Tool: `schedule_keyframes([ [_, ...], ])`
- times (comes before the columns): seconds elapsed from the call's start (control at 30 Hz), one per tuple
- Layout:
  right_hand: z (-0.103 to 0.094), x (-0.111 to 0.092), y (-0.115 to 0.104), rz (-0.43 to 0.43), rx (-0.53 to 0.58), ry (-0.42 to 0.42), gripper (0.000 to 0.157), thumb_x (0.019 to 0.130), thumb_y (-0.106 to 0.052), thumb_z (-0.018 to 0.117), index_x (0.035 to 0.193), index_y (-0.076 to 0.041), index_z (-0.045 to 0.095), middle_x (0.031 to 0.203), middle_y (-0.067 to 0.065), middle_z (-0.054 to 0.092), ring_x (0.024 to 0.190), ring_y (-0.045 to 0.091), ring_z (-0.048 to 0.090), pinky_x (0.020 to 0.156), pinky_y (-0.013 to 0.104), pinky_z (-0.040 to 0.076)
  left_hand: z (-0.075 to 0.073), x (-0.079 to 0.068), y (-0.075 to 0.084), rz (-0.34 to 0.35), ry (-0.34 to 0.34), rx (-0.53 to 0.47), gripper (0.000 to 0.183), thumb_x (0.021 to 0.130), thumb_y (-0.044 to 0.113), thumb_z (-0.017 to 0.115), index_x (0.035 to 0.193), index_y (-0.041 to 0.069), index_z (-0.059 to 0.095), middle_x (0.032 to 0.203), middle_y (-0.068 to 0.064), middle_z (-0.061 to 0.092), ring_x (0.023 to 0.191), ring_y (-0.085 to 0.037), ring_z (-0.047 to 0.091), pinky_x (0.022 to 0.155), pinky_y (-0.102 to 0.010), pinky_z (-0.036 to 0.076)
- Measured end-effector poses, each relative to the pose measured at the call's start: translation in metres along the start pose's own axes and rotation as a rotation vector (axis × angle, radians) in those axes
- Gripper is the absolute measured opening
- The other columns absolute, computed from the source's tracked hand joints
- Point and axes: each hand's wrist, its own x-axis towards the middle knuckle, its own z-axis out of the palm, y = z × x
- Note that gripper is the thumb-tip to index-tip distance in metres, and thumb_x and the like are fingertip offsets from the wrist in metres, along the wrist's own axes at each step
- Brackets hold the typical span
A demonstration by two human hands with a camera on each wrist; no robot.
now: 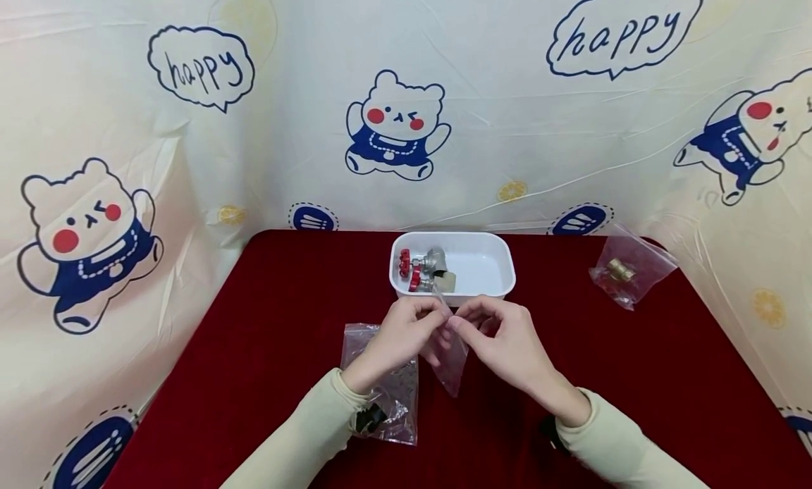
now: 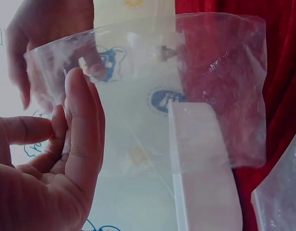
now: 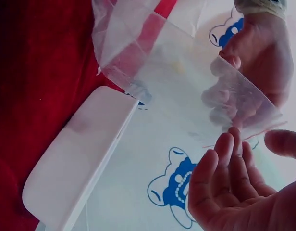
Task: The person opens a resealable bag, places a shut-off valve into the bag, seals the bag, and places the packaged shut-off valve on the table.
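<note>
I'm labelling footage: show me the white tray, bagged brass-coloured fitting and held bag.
White tray (image 1: 483,265), head view: bare inner floor.
Brass-coloured fitting (image 1: 620,269), head view: its middle.
Held bag (image 2: 196,82), left wrist view: clear plastic side.

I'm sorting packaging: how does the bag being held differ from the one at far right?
The held bag is raised above the red table; the far-right bag rests on it. The held bag appears empty; the far-right bag contains a brass-coloured fitting. Both are clear plastic.

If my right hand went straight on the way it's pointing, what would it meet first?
The clear bag, right at your right hand, then probably your left hand; depth is unclear.
</note>
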Motion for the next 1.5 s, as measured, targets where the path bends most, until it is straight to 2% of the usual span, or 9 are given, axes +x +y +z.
schedule_keyframes([
  [0.2, -0.005, 0.008, 0.001, 0.115, 0.053, -0.098, 0.009, 0.092, -0.007, 0.078, 0.100, -0.009, 0.075, 0.085, -0.005, 0.075, 0.078, 0.013, 0.071, 0.069, 0.029, 0.057, -0.001, 0.000, 0.003, 0.026, -0.045, 0.052, 0.027, 0.105, 0.007, 0.052, 0.087, -0.003, 0.069, 0.077, -0.011, 0.070, 0.074, -0.045, 0.070, 0.052, -0.042, 0.060],
  [0.4, -0.006, 0.011, 0.003, 0.158, 0.105, -0.139, 0.019, 0.089, 0.005, 0.067, 0.105, -0.004, 0.072, 0.077, -0.002, 0.074, 0.069, 0.014, 0.066, 0.065, 0.025, 0.051, -0.003, -0.001, 0.004, 0.029, -0.046, 0.071, 0.026, 0.103, 0.006, 0.052, 0.084, -0.001, 0.068, 0.077, -0.011, 0.069, 0.074, -0.046, 0.070, 0.052, -0.042, 0.060],
  [0.57, -0.006, 0.011, 0.005, 0.183, 0.131, -0.198, 0.010, 0.094, 0.000, 0.067, 0.103, -0.001, 0.073, 0.075, 0.000, 0.071, 0.067, 0.018, 0.063, 0.062, 0.026, 0.050, -0.004, -0.002, 0.002, 0.021, -0.058, 0.065, 0.027, 0.102, 0.006, 0.051, 0.082, 0.001, 0.068, 0.076, -0.009, 0.068, 0.075, -0.048, 0.069, 0.051, -0.043, 0.060],
  [0.67, -0.006, 0.012, 0.006, 0.176, 0.122, -0.238, 0.008, 0.097, -0.004, 0.069, 0.098, -0.002, 0.076, 0.077, 0.000, 0.069, 0.069, 0.024, 0.065, 0.062, 0.026, 0.052, -0.004, -0.003, 0.002, 0.013, -0.062, 0.072, 0.027, 0.104, 0.009, 0.053, 0.082, 0.002, 0.068, 0.075, -0.008, 0.067, 0.070, -0.039, 0.070, 0.050, -0.044, 0.060],
  [0.83, -0.006, 0.012, 0.008, 0.166, 0.129, -0.262, 0.009, 0.099, -0.005, 0.069, 0.096, -0.003, 0.078, 0.083, 0.001, 0.072, 0.075, 0.032, 0.068, 0.064, 0.027, 0.055, -0.005, -0.004, 0.001, -0.031, -0.075, 0.115, 0.033, 0.105, 0.027, 0.063, 0.083, 0.003, 0.069, 0.071, -0.008, 0.066, 0.060, -0.020, 0.067, 0.048, -0.045, 0.059],
  [1.03, -0.006, 0.012, 0.008, 0.166, 0.134, -0.276, 0.008, 0.099, -0.006, 0.069, 0.095, -0.003, 0.076, 0.083, 0.001, 0.071, 0.074, 0.022, 0.066, 0.065, 0.026, 0.053, -0.005, -0.005, 0.002, -0.060, -0.109, 0.144, 0.033, 0.106, 0.023, 0.060, 0.083, 0.002, 0.068, 0.069, -0.008, 0.067, 0.063, -0.022, 0.069, 0.047, -0.041, 0.058],
  [1.23, -0.007, 0.013, 0.010, 0.145, 0.133, -0.366, 0.015, 0.103, -0.011, 0.066, 0.092, -0.005, 0.074, 0.077, 0.001, 0.064, 0.068, 0.013, 0.058, 0.064, 0.025, 0.048, -0.006, -0.007, 0.005, -0.061, -0.123, 0.159, 0.028, 0.104, 0.011, 0.053, 0.083, 0.002, 0.069, 0.068, -0.006, 0.066, 0.060, -0.018, 0.066, 0.048, -0.039, 0.058],
  [1.4, -0.007, 0.014, 0.012, 0.140, 0.193, -0.397, 0.018, 0.104, -0.011, 0.063, 0.090, -0.003, 0.070, 0.069, 0.002, 0.057, 0.062, 0.011, 0.051, 0.057, 0.024, 0.043, -0.006, -0.006, 0.004, -0.039, -0.118, 0.163, 0.026, 0.103, 0.009, 0.053, 0.083, 0.002, 0.069, 0.068, -0.005, 0.066, 0.059, -0.023, 0.067, 0.049, -0.041, 0.059],
  [1.5, -0.005, 0.014, 0.014, 0.146, 0.227, -0.387, 0.017, 0.103, -0.009, 0.061, 0.090, -0.002, 0.069, 0.070, 0.007, 0.058, 0.062, 0.012, 0.051, 0.057, 0.024, 0.042, -0.006, -0.006, 0.003, -0.018, -0.107, 0.152, 0.026, 0.103, 0.008, 0.053, 0.083, 0.002, 0.069, 0.067, -0.005, 0.066, 0.060, -0.036, 0.068, 0.052, -0.048, 0.059],
])
